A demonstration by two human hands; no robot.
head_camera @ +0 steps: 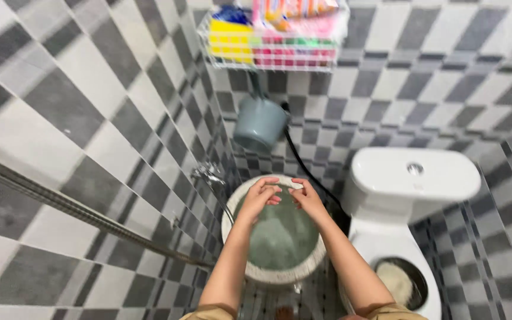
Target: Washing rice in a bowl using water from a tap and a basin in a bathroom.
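hands: left (260,197), right (306,198) | together over water bucket (232,237); toilet (410,184) beside

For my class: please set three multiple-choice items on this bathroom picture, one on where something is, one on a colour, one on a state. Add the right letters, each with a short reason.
1. Where is the water bucket?
A. on the toilet tank
B. on the floor between the tiled wall and the toilet
C. in the wire rack

2. What colour is the scoop hanging on the wall?
A. grey-blue
B. red
C. yellow

3. How do the hands stand?
A. both under water
B. one on the tap
C. both above the water, fingers together

Answers: 1 B, the bucket stands left of the toilet. 2 A, the scoop is grey-blue under the wire rack. 3 C, the left hand and right hand meet over the bucket.
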